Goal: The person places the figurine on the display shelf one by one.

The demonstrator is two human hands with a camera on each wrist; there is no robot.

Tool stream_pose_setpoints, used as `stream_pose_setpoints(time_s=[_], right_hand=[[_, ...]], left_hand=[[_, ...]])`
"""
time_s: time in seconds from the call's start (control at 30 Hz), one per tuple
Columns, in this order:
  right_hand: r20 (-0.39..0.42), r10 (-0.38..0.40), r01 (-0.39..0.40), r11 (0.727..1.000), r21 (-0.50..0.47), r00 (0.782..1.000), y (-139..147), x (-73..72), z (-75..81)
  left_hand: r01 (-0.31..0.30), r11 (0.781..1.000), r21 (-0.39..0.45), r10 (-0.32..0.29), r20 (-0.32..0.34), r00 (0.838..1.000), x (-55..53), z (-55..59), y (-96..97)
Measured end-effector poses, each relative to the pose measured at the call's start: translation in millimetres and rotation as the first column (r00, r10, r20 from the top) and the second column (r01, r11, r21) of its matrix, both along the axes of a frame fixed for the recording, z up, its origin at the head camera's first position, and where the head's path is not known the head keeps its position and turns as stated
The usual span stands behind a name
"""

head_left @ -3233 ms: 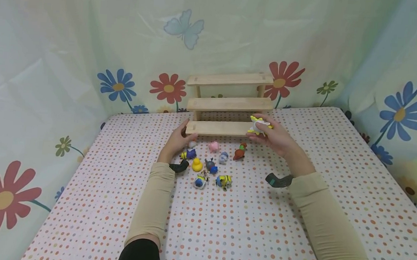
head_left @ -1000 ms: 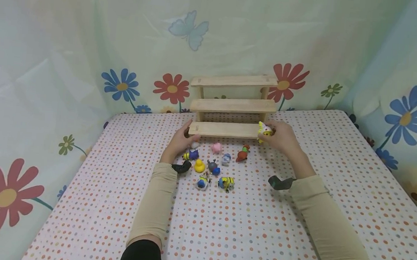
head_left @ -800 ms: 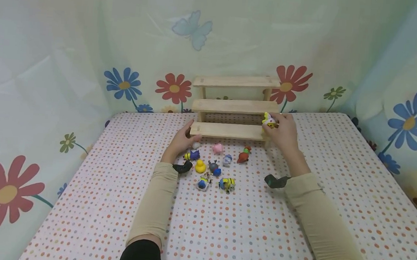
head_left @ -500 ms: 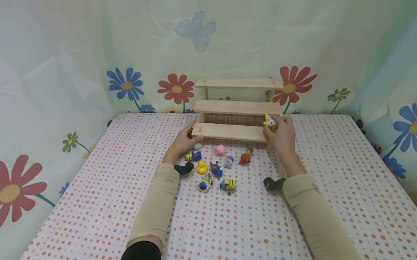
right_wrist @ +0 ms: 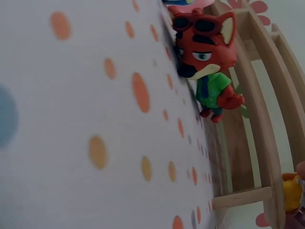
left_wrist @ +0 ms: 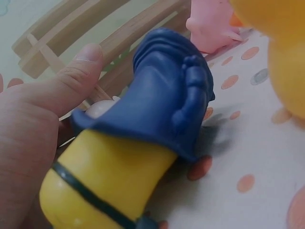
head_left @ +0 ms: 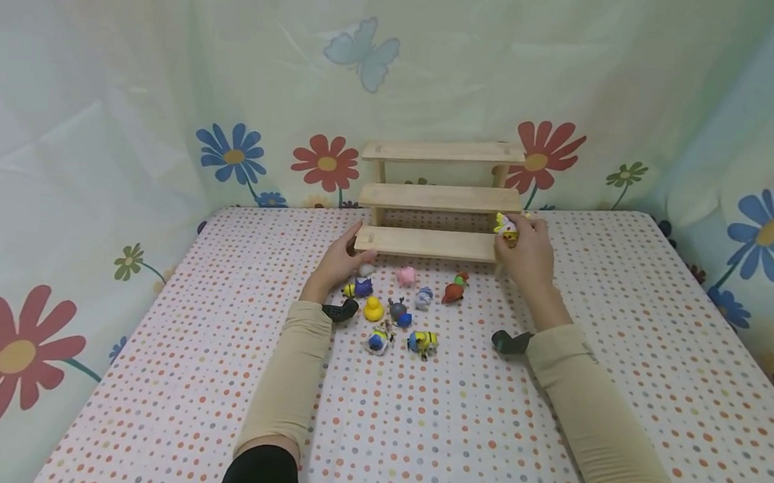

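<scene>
My left hand [head_left: 337,264] grips the left end of the lowest step of a three-tier wooden shelf [head_left: 428,242], thumb in front. At that step's right end, my right hand [head_left: 529,253] pinches a small yellow-and-white toy figure [head_left: 505,226], which the fingers partly cover. In the right wrist view, a bit of the yellow figure [right_wrist: 291,194] shows at the edge, beside the wood. Close by the left hand, a minion toy in a blue cape [left_wrist: 157,95] lies on the table, with a pale round toy [head_left: 366,269] partly hidden behind the thumb.
In front of the shelf lie several toys: a pink pig [head_left: 406,276], a yellow duck [head_left: 373,309], a fox in a green shirt [right_wrist: 202,57], a grey-and-blue figure [head_left: 398,312] and a yellow-and-blue minion [head_left: 423,343]. A flowered curtain [head_left: 455,65] hangs behind.
My right hand has turned the yellow-and-white figure and shifted it slightly right along the lowest step's end. The left hand keeps its place on the shelf; the head view has shifted slightly.
</scene>
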State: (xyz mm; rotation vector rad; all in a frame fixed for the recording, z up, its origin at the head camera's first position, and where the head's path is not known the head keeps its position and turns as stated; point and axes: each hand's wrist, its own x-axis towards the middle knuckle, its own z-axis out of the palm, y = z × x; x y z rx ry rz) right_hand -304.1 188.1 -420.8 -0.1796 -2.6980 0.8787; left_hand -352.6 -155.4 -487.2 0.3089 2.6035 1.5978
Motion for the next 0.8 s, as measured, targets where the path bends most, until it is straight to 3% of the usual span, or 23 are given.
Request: stream_pose_setpoints(time_s=[0.2, 0.37, 0.6, 0.8], right_hand=[[-0.016, 0.018, -0.018, 1.0, -0.002, 1.0, -2.3, -0.4, -4.8], [-0.044, 0.087, -0.088, 0.996, -0.008, 0.995, -13.9, 2.7, -4.0], [-0.085, 0.158, -0.157, 0.987, 0.024, 0.984, -39.1, 6.2, -4.2], [-0.088, 0.225, -0.223, 0.974, 0.036, 0.97, -48.0, 6.3, -6.4]], left_hand=[[-0.004, 1.0, 0.0, 0.004, 0.01, 1.0, 0.6, 1.0, 0.0], [-0.021, 1.0, -0.003, 0.022, 0.017, 1.0, 0.4, 0.7, 0.0], [0.002, 0.999, 0.042, -0.003, 0.022, 1.0, 0.1, -1.0, -1.0], [-0.001, 1.0, 0.03, 0.0, 0.029, 1.0, 1.0, 1.7, -0.3]])
